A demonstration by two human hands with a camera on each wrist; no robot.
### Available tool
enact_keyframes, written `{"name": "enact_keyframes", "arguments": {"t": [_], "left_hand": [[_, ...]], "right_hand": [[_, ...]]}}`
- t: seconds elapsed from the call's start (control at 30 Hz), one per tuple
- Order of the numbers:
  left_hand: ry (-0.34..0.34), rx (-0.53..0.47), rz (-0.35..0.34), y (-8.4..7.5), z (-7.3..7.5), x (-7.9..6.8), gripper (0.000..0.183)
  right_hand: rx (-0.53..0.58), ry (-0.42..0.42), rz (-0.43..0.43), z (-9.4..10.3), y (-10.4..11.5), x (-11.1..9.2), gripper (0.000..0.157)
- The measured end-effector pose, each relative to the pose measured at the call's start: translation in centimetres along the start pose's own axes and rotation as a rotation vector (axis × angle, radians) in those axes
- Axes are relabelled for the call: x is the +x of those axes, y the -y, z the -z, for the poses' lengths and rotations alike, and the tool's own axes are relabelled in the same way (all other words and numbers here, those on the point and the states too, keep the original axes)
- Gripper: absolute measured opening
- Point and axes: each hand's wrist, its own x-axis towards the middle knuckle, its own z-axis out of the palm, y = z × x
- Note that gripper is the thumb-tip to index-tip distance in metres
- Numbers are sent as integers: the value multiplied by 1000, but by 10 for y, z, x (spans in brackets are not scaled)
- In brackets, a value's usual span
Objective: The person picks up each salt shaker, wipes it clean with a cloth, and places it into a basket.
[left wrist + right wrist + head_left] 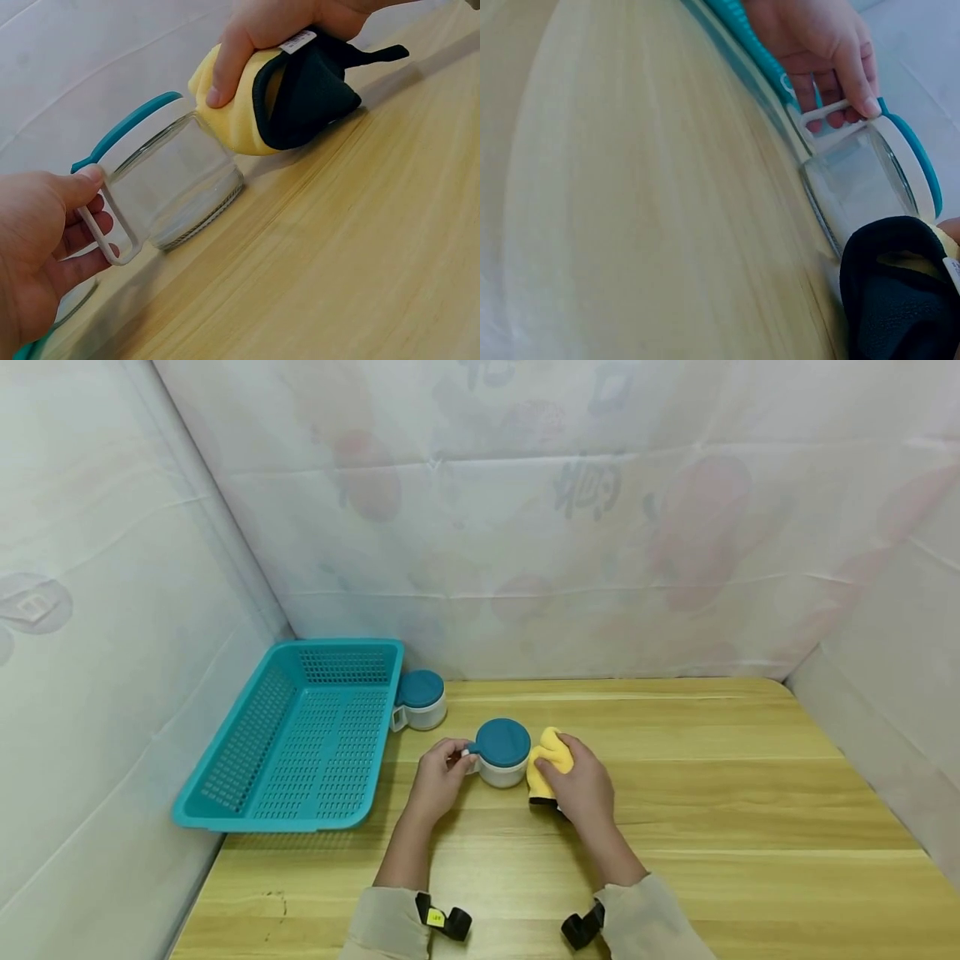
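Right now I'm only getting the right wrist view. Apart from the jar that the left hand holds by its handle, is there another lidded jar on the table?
Observer: Yes. The head view shows a second jar, with its blue lid on, just right of the teal basket.
Operator: At my picture's edge there's dark fabric. How is the right hand holding it?
Observer: In the left wrist view, the thumb presses on the yellow side of that yellow cloth.
Operator: Anything sticking out of it?
Observer: Yes, a dark strap juts from its dark end, again in the left wrist view.
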Motion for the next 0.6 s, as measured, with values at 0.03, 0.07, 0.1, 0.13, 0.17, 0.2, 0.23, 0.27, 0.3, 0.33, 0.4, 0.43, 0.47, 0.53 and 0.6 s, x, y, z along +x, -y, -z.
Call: {"name": "enact_keyframes", "arguments": {"t": [0.03, 0.07, 0.1, 0.13, 0.17, 0.2, 0.23, 0.27, 0.3, 0.33, 0.4, 0.43, 0.47, 0.53, 0.6], "left_hand": [[-4, -1, 3, 0, 0, 0, 17], [-8, -3, 9, 0, -1, 0, 16], [-11, -4, 12, 0, -1, 0, 16], [-13, -4, 14, 0, -2, 0, 16], [-15, -5, 17, 0, -2, 0, 16], [-18, -7, 21, -1, -3, 1, 16], [-19, -7, 24, -1, -3, 1, 16], [-21, -9, 27, -1, -3, 1, 16], [-22, -10, 32, -2, -3, 1, 16], [-23, -10, 34, -2, -3, 1, 16], [-27, -8, 39, -3, -3, 1, 16], [-29, -6, 40, -3, -3, 1, 16], [-31, -3, 42, -3, -3, 0, 16], [-34, -1, 45, -3, -3, 0, 16], [-36, -2, 50, -3, -2, 0, 16]], "right_hand": [[-12, 0, 6, -1, 1, 0, 61], [-23, 2, 12, -2, 1, -1, 61], [-32, 2, 19, -3, 2, -1, 61], [-41, 3, 25, -3, 2, -2, 61], [-52, 5, 31, -4, 2, -3, 61], [-64, 9, 38, -5, 3, -4, 60], [-78, 12, 46, -5, 3, -4, 59], [-90, 18, 54, -6, 3, -5, 58], [-103, 24, 60, -6, 3, -6, 57], [-119, 33, 67, -7, 3, -7, 57], [-143, 48, 78, -8, 3, -8, 55], [-154, 55, 85, -8, 3, -8, 55], [-162, 63, 89, -8, 3, -9, 54], [-175, 78, 95, -8, 5, -10, 54], [-184, 95, 107, -7, 6, -11, 53]]}}
